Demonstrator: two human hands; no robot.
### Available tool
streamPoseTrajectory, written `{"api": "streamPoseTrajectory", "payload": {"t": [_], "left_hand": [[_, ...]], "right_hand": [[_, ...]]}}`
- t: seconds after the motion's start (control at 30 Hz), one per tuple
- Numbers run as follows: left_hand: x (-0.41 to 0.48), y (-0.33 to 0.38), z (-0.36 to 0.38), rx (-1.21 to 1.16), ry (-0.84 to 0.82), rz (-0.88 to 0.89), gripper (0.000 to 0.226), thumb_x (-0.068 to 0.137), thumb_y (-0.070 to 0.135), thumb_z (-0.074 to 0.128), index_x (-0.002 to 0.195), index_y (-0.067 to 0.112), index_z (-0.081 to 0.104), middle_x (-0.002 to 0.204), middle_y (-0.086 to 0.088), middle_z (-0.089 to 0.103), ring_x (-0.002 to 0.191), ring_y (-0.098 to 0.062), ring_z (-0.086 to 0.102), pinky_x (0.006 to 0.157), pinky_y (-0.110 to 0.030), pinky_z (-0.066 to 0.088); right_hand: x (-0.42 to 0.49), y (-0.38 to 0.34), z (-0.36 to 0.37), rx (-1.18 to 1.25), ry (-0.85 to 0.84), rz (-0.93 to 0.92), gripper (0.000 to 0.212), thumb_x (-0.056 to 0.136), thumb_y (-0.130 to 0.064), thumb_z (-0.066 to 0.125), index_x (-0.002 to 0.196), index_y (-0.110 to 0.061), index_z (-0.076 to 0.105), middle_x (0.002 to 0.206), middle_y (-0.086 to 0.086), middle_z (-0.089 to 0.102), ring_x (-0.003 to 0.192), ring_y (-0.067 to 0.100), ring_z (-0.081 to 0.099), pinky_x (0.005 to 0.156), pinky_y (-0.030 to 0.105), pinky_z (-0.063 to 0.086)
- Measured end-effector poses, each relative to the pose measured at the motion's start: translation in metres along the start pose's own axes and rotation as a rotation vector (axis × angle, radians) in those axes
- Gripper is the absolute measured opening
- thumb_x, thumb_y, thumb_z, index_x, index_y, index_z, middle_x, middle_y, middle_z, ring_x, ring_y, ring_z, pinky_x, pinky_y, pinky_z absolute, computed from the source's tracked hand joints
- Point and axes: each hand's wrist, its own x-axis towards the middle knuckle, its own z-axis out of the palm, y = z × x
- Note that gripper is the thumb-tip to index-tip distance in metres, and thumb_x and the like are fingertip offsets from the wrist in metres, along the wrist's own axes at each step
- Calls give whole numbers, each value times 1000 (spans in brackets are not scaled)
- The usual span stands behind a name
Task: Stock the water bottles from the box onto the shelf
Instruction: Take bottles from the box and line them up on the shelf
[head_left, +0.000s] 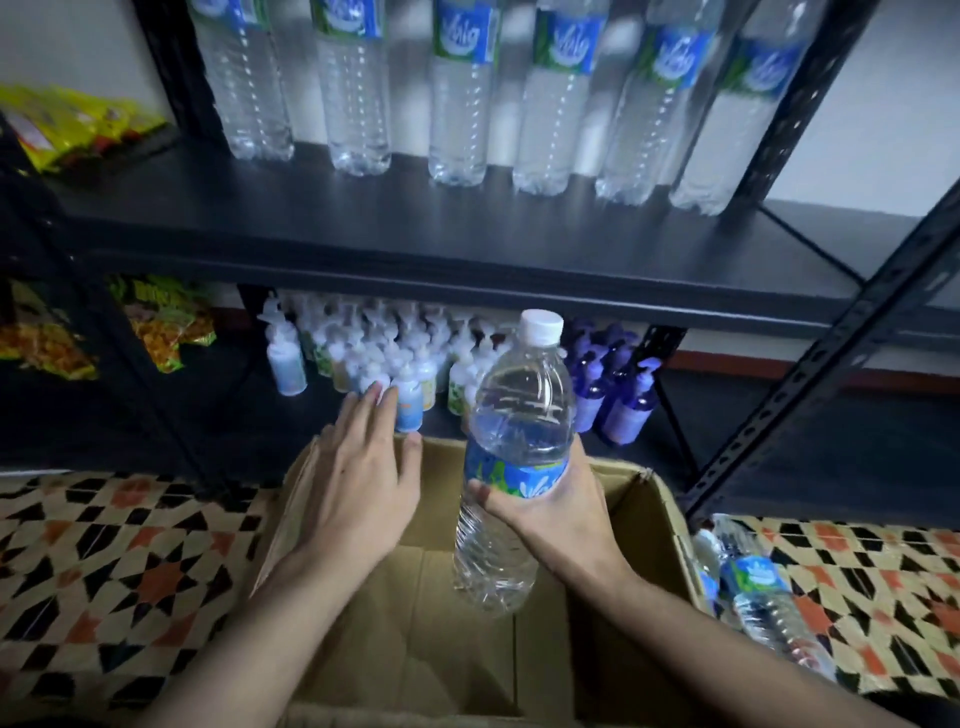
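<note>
My right hand (561, 499) grips a clear water bottle (514, 431) with a white cap and blue-green label around its middle, held upright above the open cardboard box (660, 525). My left hand (358, 467) hovers over the box's far left corner with straight fingers, holding nothing. The box interior shows bare cardboard. Several matching water bottles (457, 104) stand in a row on the black shelf (415, 228) above.
More water bottles (763, 597) lie on the patterned tile floor (104, 571) right of the box. The lower shelf holds small white pump bottles (363, 348) and purple spray bottles (623, 395). Snack bags (67, 124) fill the left rack. A black upright (831, 364) slants at right.
</note>
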Motion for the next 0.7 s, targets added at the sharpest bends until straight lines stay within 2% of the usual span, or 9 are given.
{"api": "streamPoseTrajectory", "payload": {"t": [0.1,0.2,0.27,0.37,0.47,0.53,0.6,0.7], "left_hand": [[31,46,-18,-85,50,111,54,99,34,41,148,10,37,156,-5,33,147,-24,22,118,-49,20],[63,95,-34,-115,78,192,65,91,44,31,148,12,36,157,-3,32,148,-22,20,119,-49,18],[83,125,-40,-106,63,225,61,97,44,29,150,16,32,159,1,26,149,-19,14,120,-48,12],[113,166,-42,-77,13,284,55,102,41,31,153,20,24,161,4,18,150,-16,7,120,-47,6],[142,200,-36,-76,-38,336,55,103,43,27,153,22,24,161,6,18,149,-14,7,120,-46,5],[160,219,-24,-106,-84,359,54,103,43,25,153,22,26,161,6,20,149,-13,10,120,-43,4],[176,235,-9,-143,-143,360,54,103,44,22,153,23,26,161,5,19,149,-14,10,122,-45,6],[199,257,10,-111,-192,355,50,103,39,23,149,21,31,159,3,24,147,-15,16,119,-49,10]], "right_hand": [[15,-39,-39,-26,65,-54,71,58,-47,90,114,-37,48,102,-24,65,95,-14,59,76,4,43],[36,-71,-80,-43,160,-67,72,52,-55,85,111,-37,49,100,-21,66,94,-8,61,81,18,49],[54,-89,-109,-44,225,-79,72,49,-59,82,109,-35,50,100,-18,67,96,0,63,84,27,52],[87,-108,-151,-39,285,-102,73,49,-62,83,110,-32,55,99,-15,70,93,1,66,83,31,56],[120,-119,-188,-44,330,-107,75,46,-66,85,107,-29,61,94,-11,74,87,4,70,82,35,59],[137,-128,-210,-37,366,-106,66,48,-61,87,100,-27,65,87,-9,75,82,6,72,79,35,60],[153,-135,-231,-47,414,-121,51,55,-51,89,93,-27,65,83,-10,73,79,4,70,77,30,59],[184,-137,-253,-67,490,-137,71,46,-63,86,103,-27,61,91,-9,72,85,9,69,79,35,59]]}}
